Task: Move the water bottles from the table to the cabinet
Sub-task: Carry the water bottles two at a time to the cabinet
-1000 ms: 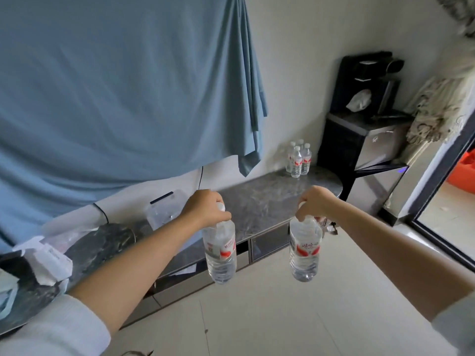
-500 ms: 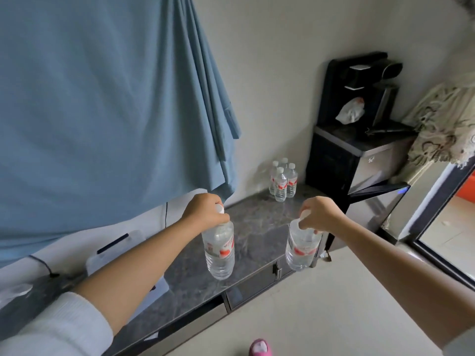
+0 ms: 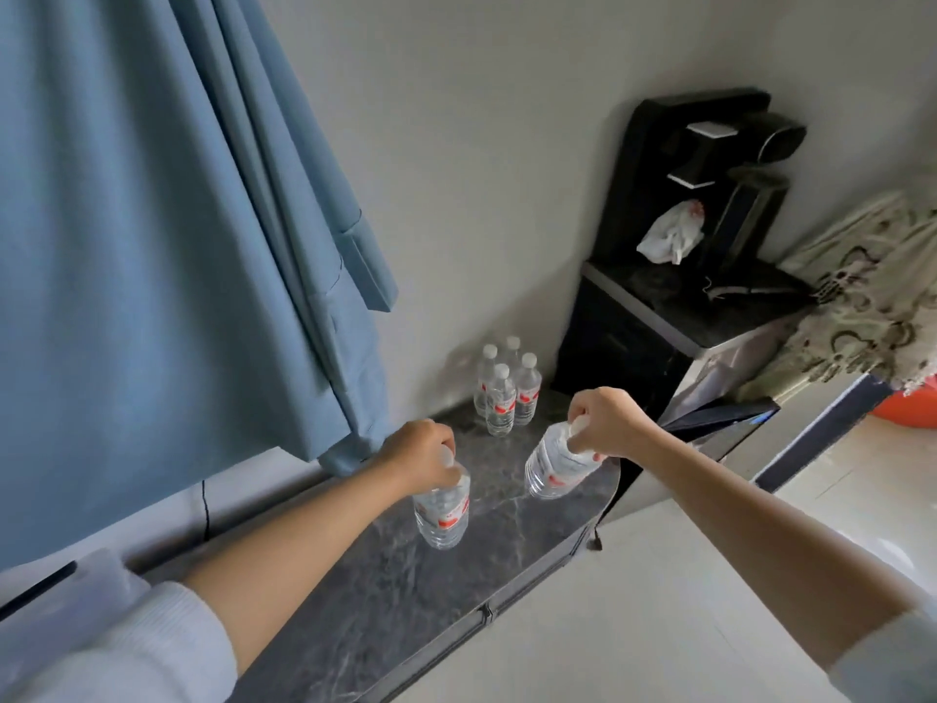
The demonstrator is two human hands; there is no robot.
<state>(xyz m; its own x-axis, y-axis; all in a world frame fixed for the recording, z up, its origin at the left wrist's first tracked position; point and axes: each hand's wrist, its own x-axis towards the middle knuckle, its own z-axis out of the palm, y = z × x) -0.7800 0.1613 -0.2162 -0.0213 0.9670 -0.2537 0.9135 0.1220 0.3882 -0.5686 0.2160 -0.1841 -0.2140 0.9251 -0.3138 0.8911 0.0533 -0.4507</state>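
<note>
My left hand [image 3: 418, 456] grips the cap end of a clear water bottle [image 3: 442, 509] with a red label, which hangs upright over the dark marble cabinet top [image 3: 385, 591]. My right hand [image 3: 606, 423] holds a second water bottle [image 3: 555, 466] by its neck, tilted, above the cabinet's right end. Several matching bottles [image 3: 504, 390] stand together at the back right corner of the cabinet top, beyond both hands.
A blue curtain [image 3: 152, 246] hangs at the left over the cabinet's back edge. A black water dispenser [image 3: 674, 296] with a crumpled bag on it stands right of the cabinet. A patterned cloth [image 3: 872, 286] hangs at the far right. Pale floor lies in front.
I have come closer to the cabinet. Both hands with their bottles have moved forward over the cabinet top toward the standing bottles, and the right bottle has tilted.
</note>
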